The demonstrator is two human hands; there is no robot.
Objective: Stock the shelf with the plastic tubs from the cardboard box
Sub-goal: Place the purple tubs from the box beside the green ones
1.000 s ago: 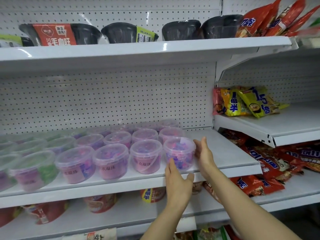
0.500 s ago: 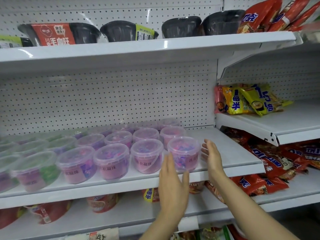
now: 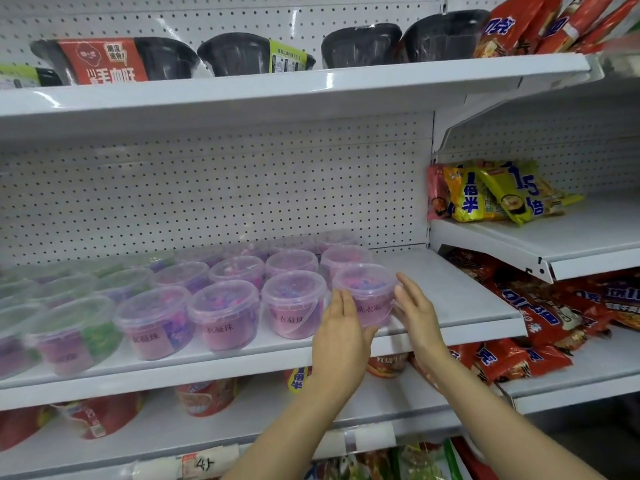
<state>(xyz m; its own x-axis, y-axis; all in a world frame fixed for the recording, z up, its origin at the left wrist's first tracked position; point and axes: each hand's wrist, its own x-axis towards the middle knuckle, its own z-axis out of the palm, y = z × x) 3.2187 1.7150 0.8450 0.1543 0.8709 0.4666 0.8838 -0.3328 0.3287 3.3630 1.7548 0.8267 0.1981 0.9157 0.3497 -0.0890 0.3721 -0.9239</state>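
Where the front row of tubs ends, I see the rightmost plastic tub point(image 3: 363, 294) standing on the white shelf point(image 3: 460, 299), flanked by the left hand point(image 3: 341, 336) and right hand point(image 3: 414, 306), fingers straight, not gripping.

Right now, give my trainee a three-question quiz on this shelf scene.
1. True or false: both hands flank the rightmost front tub.
2. What lies right of that tub on the shelf? A) more tubs B) bare shelf C) noodle packets
3. What colour are the bowls on the shelf above?

Key: 1 true; 2 B; 3 black.
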